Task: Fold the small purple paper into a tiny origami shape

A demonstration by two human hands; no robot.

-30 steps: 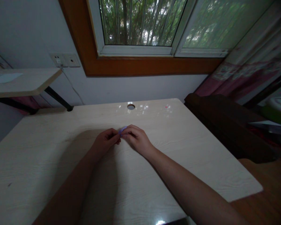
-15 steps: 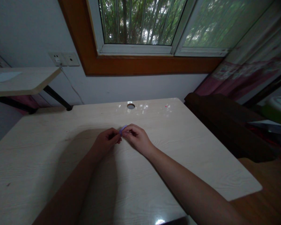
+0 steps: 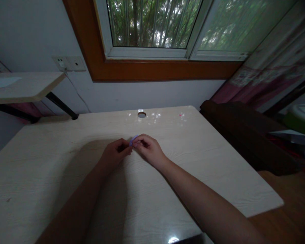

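Observation:
Both hands meet over the middle of the pale wood-grain desk [image 3: 193,159]. Between their fingertips is a small purple piece [image 3: 132,139], thin and strip-like; most of it is covered by the fingers, so its kind is unclear. My right hand [image 3: 149,149] pinches it from the right with thumb and forefinger. From the left, my left hand [image 3: 116,151] closes thumb and fingers on its lower left end.
A round cable hole [image 3: 141,115] is near the desk's back edge. At the left stands a raised shelf [image 3: 27,88] on black legs. A dark object [image 3: 193,240] shows at the bottom edge. Right of the desk is dark brown furniture [image 3: 234,135].
The fingers of my left hand have shifted slightly around the purple piece. My right hand stays almost still.

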